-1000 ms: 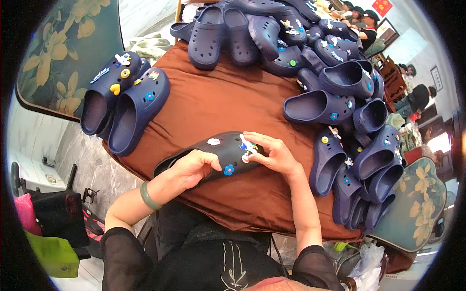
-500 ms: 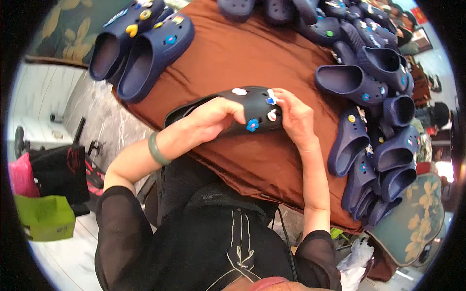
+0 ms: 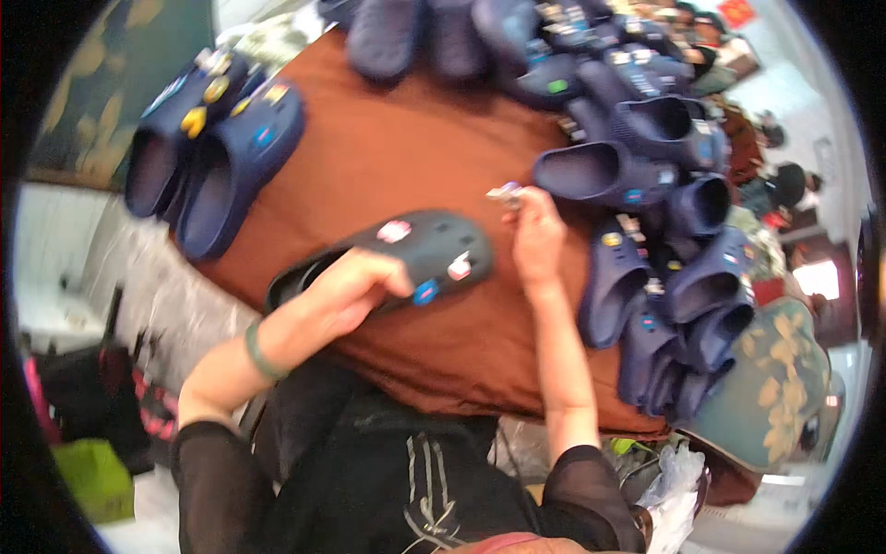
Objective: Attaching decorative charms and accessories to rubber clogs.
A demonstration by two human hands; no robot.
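Observation:
My left hand (image 3: 355,286) grips the side of a black clog (image 3: 429,238) lying on the brown cloth, its toe pointing right. Pink, white and blue charms sit on the clog's upper, among several open holes. The blue flower charm (image 3: 425,293) is right beside my left thumb. Raised above the cloth to the right of the toe, my right hand (image 3: 538,231) pinches a small white and blue shoe charm (image 3: 506,193). Motion blur hides the charm's exact shape.
A pair of navy clogs (image 3: 235,166) with charms stands at the table's left edge. Many more navy clogs (image 3: 591,175) crowd the far and right sides of the brown cloth (image 3: 415,138). Patterned chairs (image 3: 771,397) stand beyond the table, and bags (image 3: 92,480) at the lower left.
My right hand has drawn away from the clog's toe with the white and blue charm in its fingers. The left hand still holds the clog. The whole view has shifted.

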